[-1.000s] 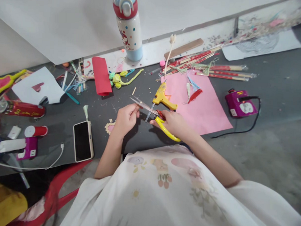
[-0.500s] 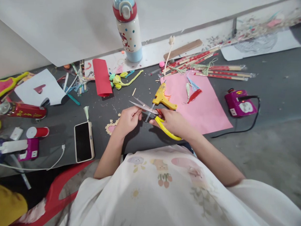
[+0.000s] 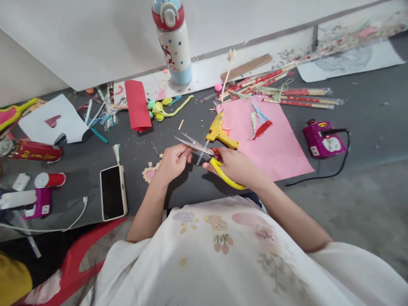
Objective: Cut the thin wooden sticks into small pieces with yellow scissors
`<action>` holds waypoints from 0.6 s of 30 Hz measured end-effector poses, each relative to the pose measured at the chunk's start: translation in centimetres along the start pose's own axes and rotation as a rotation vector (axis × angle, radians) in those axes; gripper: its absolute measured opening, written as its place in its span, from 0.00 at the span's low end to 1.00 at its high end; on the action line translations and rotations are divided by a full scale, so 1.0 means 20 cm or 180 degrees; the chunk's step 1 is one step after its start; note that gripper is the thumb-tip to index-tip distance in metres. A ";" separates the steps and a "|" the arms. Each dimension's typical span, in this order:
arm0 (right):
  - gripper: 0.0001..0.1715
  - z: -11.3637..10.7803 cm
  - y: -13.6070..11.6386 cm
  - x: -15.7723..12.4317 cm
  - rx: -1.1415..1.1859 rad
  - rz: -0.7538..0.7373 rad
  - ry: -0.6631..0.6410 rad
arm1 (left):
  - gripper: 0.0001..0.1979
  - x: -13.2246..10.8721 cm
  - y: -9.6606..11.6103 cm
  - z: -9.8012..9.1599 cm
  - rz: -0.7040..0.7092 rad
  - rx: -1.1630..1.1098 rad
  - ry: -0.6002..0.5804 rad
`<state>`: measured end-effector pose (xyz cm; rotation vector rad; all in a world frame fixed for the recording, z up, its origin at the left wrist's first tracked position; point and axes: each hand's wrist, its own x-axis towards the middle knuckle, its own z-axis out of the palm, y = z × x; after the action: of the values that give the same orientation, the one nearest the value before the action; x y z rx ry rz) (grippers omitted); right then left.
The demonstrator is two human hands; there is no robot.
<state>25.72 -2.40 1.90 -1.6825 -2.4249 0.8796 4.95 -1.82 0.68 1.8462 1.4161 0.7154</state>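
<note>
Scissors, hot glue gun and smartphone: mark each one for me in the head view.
Scissors (image 3: 209,151): head view, on the metal blades near the pivot.
Hot glue gun (image 3: 218,132): head view, on its yellow body.
Smartphone (image 3: 113,193): head view, on the dark screen.

Craft-making corner, home or workshop unclear | dark grey desk (image 3: 366,105) | yellow hot-glue gun (image 3: 218,132), scissors (image 3: 206,150), pink paper (image 3: 284,144), tassels (image 3: 263,129), wrapped sticks (image 3: 297,103) | concrete-looking floor (image 3: 362,221)

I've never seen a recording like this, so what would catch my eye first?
Probably the yellow-handled scissors in the right hand, at the centre, open near the left hand. Next, the tall bottle standing at the back, and the pink sheet right of centre, with the yellow glue gun at its edge.
</note>
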 end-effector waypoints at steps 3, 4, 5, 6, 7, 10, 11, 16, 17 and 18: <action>0.30 0.00 0.00 0.00 0.0084 -0.0069 0.0036 | 0.20 -0.01 0.00 0.00 -0.0063 -0.0309 -0.0174; 0.29 -0.01 0.00 -0.01 0.0110 -0.0087 0.0049 | 0.21 -0.01 0.00 0.00 -0.0090 -0.0423 -0.0210; 0.29 -0.01 -0.01 -0.01 0.0135 -0.0100 0.0056 | 0.21 -0.01 0.00 0.00 -0.0117 -0.0544 -0.0237; 0.28 -0.01 -0.01 -0.01 0.0155 -0.0105 0.0054 | 0.21 -0.01 0.00 0.00 -0.0146 -0.0666 -0.0255; 0.28 -0.02 -0.01 -0.01 0.0166 -0.0096 0.0047 | 0.20 -0.02 0.00 0.00 -0.0175 -0.0782 -0.0262; 0.27 -0.03 -0.02 -0.01 0.0138 -0.0046 0.0019 | 0.19 -0.02 0.00 0.00 -0.0219 -0.1007 -0.0251; 0.27 -0.03 -0.02 -0.01 0.0113 -0.0036 0.0023 | 0.19 -0.02 0.00 0.01 -0.0230 -0.1034 -0.0245; 0.27 -0.03 -0.02 -0.01 -0.0036 0.0042 0.0092 | 0.19 -0.02 0.00 0.01 -0.0251 -0.1005 -0.0128; 0.28 -0.03 -0.02 -0.02 -0.0056 0.0076 0.0093 | 0.19 -0.02 0.00 0.00 -0.0243 -0.1013 -0.0061; 0.28 -0.02 -0.03 -0.02 -0.0067 0.0114 0.0090 | 0.18 -0.02 0.00 0.00 -0.0235 -0.1015 0.0002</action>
<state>25.61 -2.65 2.62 -1.7384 -2.4015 0.8314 4.82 -2.27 0.68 1.5400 1.2797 0.8504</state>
